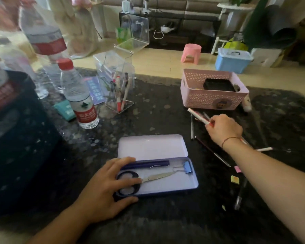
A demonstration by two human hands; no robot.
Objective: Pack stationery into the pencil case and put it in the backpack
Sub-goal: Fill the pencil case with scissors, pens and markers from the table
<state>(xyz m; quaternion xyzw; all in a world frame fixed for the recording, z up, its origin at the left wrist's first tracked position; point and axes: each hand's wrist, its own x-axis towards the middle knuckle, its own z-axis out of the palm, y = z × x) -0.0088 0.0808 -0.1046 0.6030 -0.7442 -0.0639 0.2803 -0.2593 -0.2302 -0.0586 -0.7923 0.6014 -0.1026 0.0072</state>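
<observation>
Pencil case (165,188) lay open on dark table (157,117), holding scissors (148,179), blue binder clip (188,167), dark pen (146,164). Left hand (106,187) rested flat, uncurled, on case's left end. Right hand (224,129) pinched white pen (198,115) near pink basket (213,91).

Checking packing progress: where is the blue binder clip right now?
In the head view, the binder clip lies inside the open pencil case, at its far right corner, just beyond the scissors' tips.

We see daylight brightening the floor (157,62) at top; the dark table (165,120) stays dim. Bottles (42,37) upper left blur, and edges bend.
</observation>
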